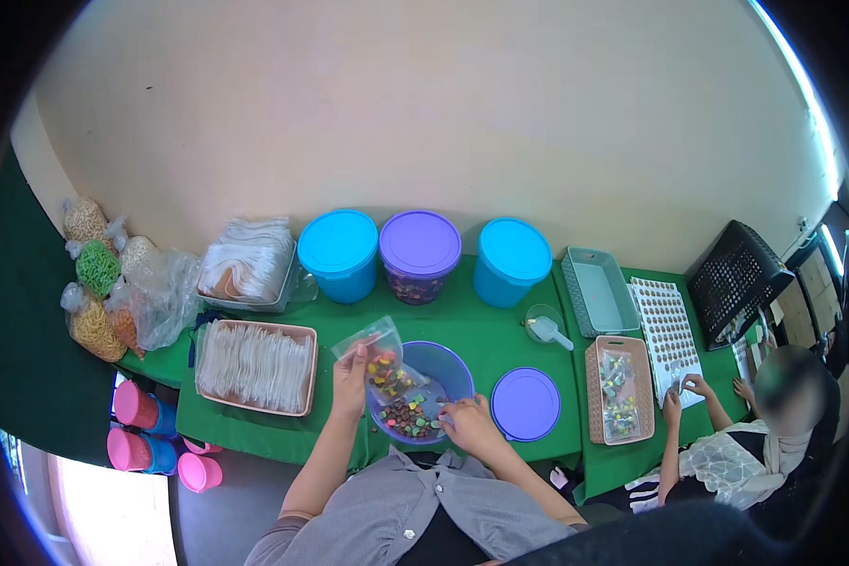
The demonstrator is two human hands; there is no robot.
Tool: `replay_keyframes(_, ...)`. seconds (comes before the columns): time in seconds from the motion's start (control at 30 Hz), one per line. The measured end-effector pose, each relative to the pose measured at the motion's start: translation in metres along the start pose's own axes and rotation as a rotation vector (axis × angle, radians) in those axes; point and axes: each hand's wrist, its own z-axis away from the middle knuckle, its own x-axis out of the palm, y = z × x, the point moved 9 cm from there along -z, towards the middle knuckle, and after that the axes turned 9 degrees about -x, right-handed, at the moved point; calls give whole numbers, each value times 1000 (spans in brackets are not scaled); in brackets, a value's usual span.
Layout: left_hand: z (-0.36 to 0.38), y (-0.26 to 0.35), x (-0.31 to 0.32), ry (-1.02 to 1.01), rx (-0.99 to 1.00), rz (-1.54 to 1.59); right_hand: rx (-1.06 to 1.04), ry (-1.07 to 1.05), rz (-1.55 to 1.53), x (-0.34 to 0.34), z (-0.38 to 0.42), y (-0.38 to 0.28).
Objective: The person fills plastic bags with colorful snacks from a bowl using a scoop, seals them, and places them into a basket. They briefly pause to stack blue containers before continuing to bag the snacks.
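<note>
Head camera view, going left to right: knotted bags of snacks point(97, 269) sit at the far end, one with bright green bits, then a pink basket point(312, 366) packed with upright white pouches. Next up is the left hand point(350, 377), pinching a clear bag point(387, 366) near its upper edge, thumb against fingers. That bag has colorful candies in it and hangs tilted over the left part of a purple tub point(456, 366), which has more brown and colored candies point(407, 417) in the bottom. The right hand point(472, 424) is at the tub's right side with its fingers bent over the inside; honestly can't tell whether it's pinching something or just loosely curled, it's too small and murky down there. My worry would be that one-edge hold: if the thumb slips or the bag tips further, the mouth could sag and candies could land on the green cloth point(486, 330) instead of in the tub. Just right of the tub is a flat purple lid point(526, 404), close enough that a careless elbow might shove it. Further right, filled packets point(621, 415) lie in another basket point(639, 436), beside a co-worker point(726, 467) handling a small clear packet.
</note>
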Motion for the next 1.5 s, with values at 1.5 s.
replay_keyframes(1.5,22,43,-181,650,221,-1347,884,908,524,-144,244,328)
